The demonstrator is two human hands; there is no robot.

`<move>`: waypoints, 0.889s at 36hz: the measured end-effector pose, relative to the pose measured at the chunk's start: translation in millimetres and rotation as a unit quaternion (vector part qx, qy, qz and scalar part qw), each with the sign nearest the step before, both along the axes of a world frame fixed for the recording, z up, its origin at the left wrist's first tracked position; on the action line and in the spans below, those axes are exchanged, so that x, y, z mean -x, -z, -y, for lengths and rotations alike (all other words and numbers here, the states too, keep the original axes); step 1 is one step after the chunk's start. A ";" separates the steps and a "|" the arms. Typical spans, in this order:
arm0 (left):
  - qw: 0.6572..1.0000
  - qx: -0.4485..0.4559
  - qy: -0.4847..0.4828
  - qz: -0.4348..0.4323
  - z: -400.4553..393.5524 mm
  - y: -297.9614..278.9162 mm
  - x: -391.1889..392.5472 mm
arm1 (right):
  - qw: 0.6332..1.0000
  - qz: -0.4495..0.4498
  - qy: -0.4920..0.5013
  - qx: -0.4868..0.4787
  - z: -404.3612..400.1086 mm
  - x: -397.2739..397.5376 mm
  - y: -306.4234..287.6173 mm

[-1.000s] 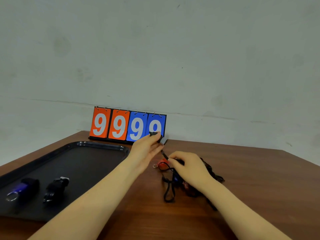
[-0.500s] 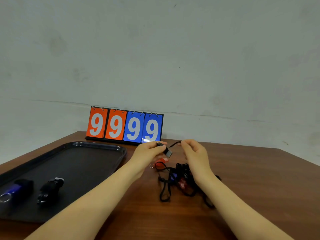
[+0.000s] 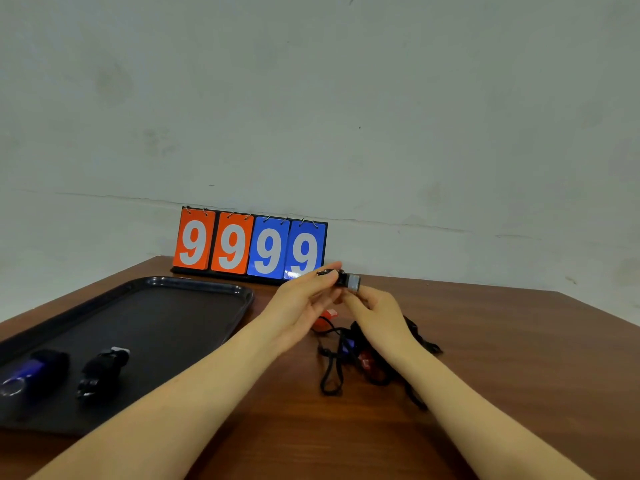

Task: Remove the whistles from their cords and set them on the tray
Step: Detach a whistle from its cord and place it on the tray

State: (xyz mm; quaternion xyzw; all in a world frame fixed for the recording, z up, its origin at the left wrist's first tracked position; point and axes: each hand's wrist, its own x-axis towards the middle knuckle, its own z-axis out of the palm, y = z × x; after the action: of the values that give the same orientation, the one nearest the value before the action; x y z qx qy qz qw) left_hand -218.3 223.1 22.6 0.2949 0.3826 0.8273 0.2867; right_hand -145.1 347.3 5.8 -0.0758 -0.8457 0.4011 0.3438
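Right hand (image 3: 375, 311) now at whistle (image 3: 346, 279)

free: bare tray (image 3: 166, 306) middle | blocked: cord tangle (image 3: 349, 355) right, scoreboard (image 3: 251, 245) behind

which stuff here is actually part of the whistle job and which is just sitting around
Part of the job:
- black whistle held up between left hand and right hand
- tangle of cords on the table, with a red whistle among them
- black tray holding a blue whistle and another black one

Just lying about:
- flip scoreboard reading 9999
- wooden table
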 end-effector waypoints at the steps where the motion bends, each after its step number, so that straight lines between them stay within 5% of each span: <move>1: 1.000 0.004 -0.009 -0.004 -0.7 0.4 0.8 | 1.000 0.010 -0.002 -0.016 -0.1 0.2 0.3; 16: 0.980 0.099 -0.096 -0.144 -1.2 8.2 9.0 | 0.983 0.071 -0.040 -0.165 7.3 -6.1 -0.6; 32: 0.925 0.230 -0.128 -0.273 -2.1 11.3 12.6 | 0.996 -0.046 -0.019 0.074 -5.7 -7.3 -13.0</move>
State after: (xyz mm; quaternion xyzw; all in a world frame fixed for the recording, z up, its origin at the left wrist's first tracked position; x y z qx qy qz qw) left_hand -230.9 225.2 11.4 0.3842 0.6600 0.6338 0.1229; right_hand -137.8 353.0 18.8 -0.0660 -0.7982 0.4723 0.3680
